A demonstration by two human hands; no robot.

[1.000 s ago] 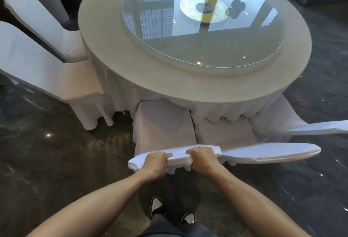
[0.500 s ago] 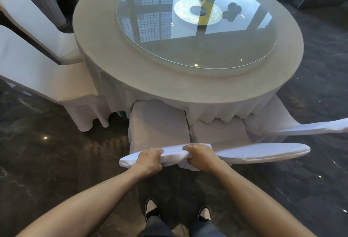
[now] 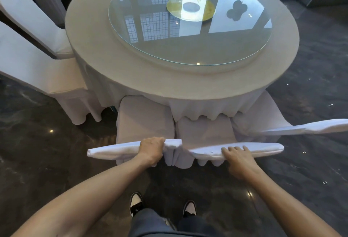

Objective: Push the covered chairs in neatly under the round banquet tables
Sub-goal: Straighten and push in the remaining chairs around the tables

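Hands were split across two chair backs: the left hand point(image 3: 151, 149) gripped the top rail of the left chair point(image 3: 145, 118), while the right hand point(image 3: 238, 158) rested with straight fingers on the top rail of the neighbouring chair point(image 3: 205, 130). Both seats sat partly under the round table point(image 3: 98, 48), just beside each other. Loose covers likely slip and bunch, so the stiff rail beneath looked the surest hold.

You face white covers on the chairs point(image 3: 145, 122), a beige tablecloth point(image 3: 98, 52) under a clear glass turntable point(image 3: 188, 44) with a yellow centre disc point(image 3: 190, 8), dark marbled flooring point(image 3: 37, 152), and black-and-white shoes point(image 3: 136, 203).
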